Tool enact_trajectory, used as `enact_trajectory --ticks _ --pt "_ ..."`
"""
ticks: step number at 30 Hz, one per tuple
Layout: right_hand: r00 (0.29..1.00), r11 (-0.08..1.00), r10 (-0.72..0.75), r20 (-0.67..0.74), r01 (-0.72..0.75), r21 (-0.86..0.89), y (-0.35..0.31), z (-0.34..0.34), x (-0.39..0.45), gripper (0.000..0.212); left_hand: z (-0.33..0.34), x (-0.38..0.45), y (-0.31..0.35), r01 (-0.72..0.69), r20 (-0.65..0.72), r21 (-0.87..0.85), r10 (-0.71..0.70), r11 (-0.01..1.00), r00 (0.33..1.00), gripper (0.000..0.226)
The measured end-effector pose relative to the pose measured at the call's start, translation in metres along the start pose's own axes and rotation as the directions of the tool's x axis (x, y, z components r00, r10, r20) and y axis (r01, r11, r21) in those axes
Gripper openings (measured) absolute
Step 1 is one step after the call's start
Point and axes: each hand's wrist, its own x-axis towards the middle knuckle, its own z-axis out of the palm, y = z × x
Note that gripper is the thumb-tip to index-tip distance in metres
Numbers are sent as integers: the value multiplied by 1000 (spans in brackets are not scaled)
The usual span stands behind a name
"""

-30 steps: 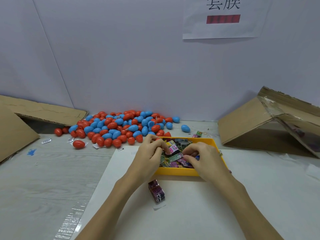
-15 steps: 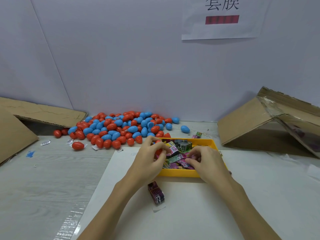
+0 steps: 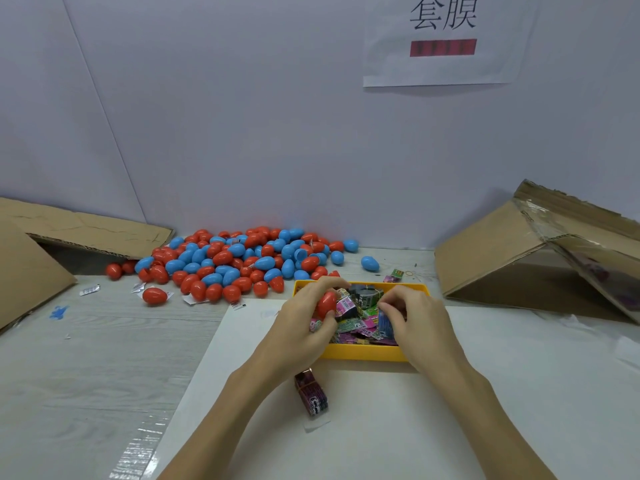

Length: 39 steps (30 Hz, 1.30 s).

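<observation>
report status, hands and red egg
Left hand grips red egg over yellow tray. Right hand pinches blue packet in tray. Packet bundle lies beside left forearm, not in the way.

Curled left hand (image 3: 302,327), right hand (image 3: 417,322) seemingly pinching.

Packets (image 3: 360,323) in tray (image 3: 363,353), eggs (image 3: 265,263) behind

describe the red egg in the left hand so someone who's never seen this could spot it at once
Find the yellow tray on the white sheet, mid-table. The left hand is over its left end, gripping the red egg. It is the only egg held up; the other red and blue eggs lie in the pile behind the tray.
</observation>
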Motion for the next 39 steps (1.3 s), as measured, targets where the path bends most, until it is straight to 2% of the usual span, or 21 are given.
enact_trajectory --ticks 3,6,9,14,18,22,24,26,28,30,32,39 --pt "998 987 -41 -47 48 150 -8 -1 -1 10 2 -1 3 -37 -31 2 37 999 999 28" --pt "1000 948 -7 6 5 317 -14 3 -3 12 7 0 6 -24 -70 -19 23 1000 997 12" --pt "999 905 0 40 -17 425 -16 6 -4 11 10 0 9 3 -79 -30 -5 1000 997 23" --pt "999 851 16 36 -32 524 -13 10 -4 14 10 2 10 74 -129 -109 -88 991 988 4" --pt "993 835 114 -24 -82 544 -12 12 -2 29 7 3 10 162 -136 -242 -198 957 971 5" --pt "975 703 161 150 -220 676 -13 9 0 33 6 2 11 171 -136 -265 -212 949 968 16" --pt "970 697 131 207 -238 676 -15 10 -1 29 6 3 12 181 -121 -288 -223 940 967 20" --pt "992 793 43 121 -108 600 -16 11 -4 17 6 4 13 195 -108 -314 -239 929 965 22" --pt "981 890 -191 -29 186 416 -18 7 -8 36 5 4 14 211 -99 -364 -264 907 960 25" --pt "901 863 -432 -53 429 268 -20 5 -9 52 3 4 14 223 -88 -414 -283 883 955 28" --pt "872 846 -490 -15 479 233 -23 5 -10 50 2 4 14 231 -77 -425 -289 875 954 31" --pt "910 881 -399 -111 414 230 -26 9 -14 34 2 4 13 279 17 -431 -302 858 953 24"
